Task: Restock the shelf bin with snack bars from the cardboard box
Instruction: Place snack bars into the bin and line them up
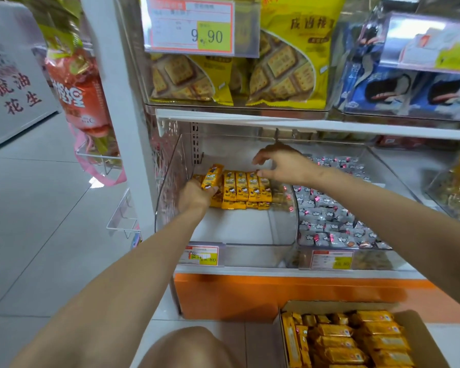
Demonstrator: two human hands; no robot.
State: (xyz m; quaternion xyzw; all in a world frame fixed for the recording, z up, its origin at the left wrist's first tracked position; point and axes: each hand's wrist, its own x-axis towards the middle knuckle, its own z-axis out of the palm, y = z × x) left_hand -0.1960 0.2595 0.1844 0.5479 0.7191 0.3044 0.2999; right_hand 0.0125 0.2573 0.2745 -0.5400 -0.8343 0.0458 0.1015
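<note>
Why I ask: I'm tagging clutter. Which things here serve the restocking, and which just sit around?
Job: bin; row of bars; bar in left hand; right hand; box; boxed bars.

Just there: cracker bags; grey sweets; blue packs; red bag; price tag.

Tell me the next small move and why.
Probably stand the snack bar held in the left hand against the left end of the row in the shelf bin. The bar hangs tilted beside that end, and the right hand touches the row's far end, seemingly bracing it.
</note>
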